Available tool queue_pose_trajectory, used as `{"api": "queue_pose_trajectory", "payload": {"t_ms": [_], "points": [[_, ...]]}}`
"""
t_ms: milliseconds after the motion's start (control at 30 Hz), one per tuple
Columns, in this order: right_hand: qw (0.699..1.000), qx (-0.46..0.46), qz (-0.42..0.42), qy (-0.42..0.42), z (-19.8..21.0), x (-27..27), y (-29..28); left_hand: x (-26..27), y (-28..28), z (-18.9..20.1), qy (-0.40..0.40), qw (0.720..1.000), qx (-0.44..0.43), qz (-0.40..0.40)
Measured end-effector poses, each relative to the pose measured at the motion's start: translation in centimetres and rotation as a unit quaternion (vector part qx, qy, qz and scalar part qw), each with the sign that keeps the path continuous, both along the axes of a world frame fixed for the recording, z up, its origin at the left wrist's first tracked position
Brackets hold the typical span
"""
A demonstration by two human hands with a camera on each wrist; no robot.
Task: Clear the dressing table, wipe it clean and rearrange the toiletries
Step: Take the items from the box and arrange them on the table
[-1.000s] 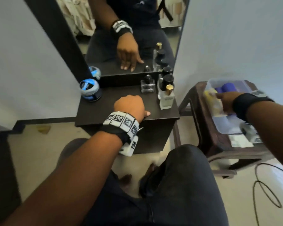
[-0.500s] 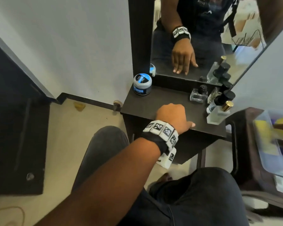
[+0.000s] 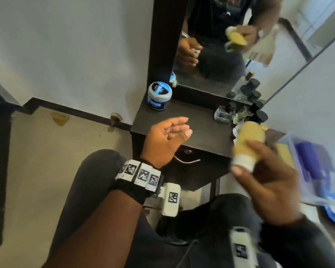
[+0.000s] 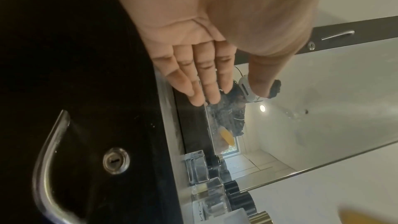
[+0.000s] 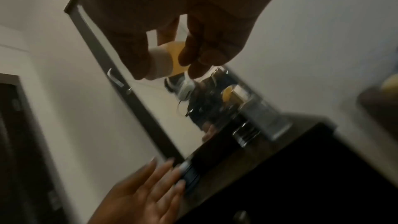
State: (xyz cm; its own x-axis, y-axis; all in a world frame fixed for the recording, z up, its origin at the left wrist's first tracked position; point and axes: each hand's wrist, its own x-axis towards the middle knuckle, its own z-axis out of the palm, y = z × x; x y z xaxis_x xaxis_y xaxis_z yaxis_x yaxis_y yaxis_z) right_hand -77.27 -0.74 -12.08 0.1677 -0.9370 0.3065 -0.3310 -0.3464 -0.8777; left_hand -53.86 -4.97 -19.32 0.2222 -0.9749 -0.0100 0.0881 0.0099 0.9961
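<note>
My right hand grips a yellow tube with a white cap, held above the front right corner of the dark dressing table; the right wrist view shows fingers and thumb around the tube. My left hand hovers palm up over the table's front left edge, fingers straight and empty, as the left wrist view confirms for the hand. A blue-labelled jar stands at the back left. Perfume bottles cluster at the back right by the mirror.
A clear plastic bin with purple and yellow items sits on a side table at the right. The drawer handle and lock are just below the table's front edge. My knees are under the table front.
My right hand has come from the bin to the table's right corner, carrying the yellow tube. My left hand has lifted off the table top and turned palm up.
</note>
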Motion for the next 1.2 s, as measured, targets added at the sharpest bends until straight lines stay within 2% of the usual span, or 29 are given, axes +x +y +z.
{"api": "queue_pose_trajectory", "payload": {"t_ms": [133, 267, 367, 433, 500, 633, 733, 800, 900, 1200], "points": [[0.991, 0.098, 0.077, -0.041, -2.7, 5.6, -2.3, 2.2, 0.4, 0.1, 0.014, 0.998, -0.005, -0.054], [0.983, 0.131, 0.13, -0.012, -3.4, 9.6, -4.9, 3.8, 0.8, -0.5, 0.05, 0.996, -0.021, -0.077], [0.985, 0.114, 0.133, -0.006, -3.9, 12.1, -6.9, 5.0, 0.4, -0.4, 0.079, 0.996, -0.021, -0.037], [0.992, 0.064, 0.112, 0.02, -4.6, 14.0, -8.0, 5.6, -0.2, -0.5, 0.087, 0.996, -0.03, -0.005], [0.994, 0.038, 0.098, 0.026, -5.0, 15.6, -8.5, 6.1, -0.8, -0.8, 0.075, 0.996, -0.047, 0.03], [0.995, 0.069, 0.049, 0.048, -4.9, 17.9, -9.7, 7.0, -2.0, -1.5, 0.041, 0.994, -0.06, 0.087], [0.992, 0.105, 0.045, 0.045, -4.6, 18.5, -11.4, 7.3, -2.7, -2.3, -0.067, 0.989, -0.038, 0.126], [0.986, 0.099, 0.052, 0.122, -4.8, 18.9, -12.6, 7.4, -2.9, -2.5, -0.136, 0.98, 0.0, 0.145], [0.977, 0.107, 0.056, 0.174, -5.4, 19.0, -13.9, 7.5, -3.1, -1.8, -0.155, 0.98, 0.036, 0.122], [0.975, 0.094, 0.048, 0.193, -6.1, 19.4, -14.3, 7.8, -3.5, -1.9, -0.183, 0.973, 0.12, 0.076]]}}
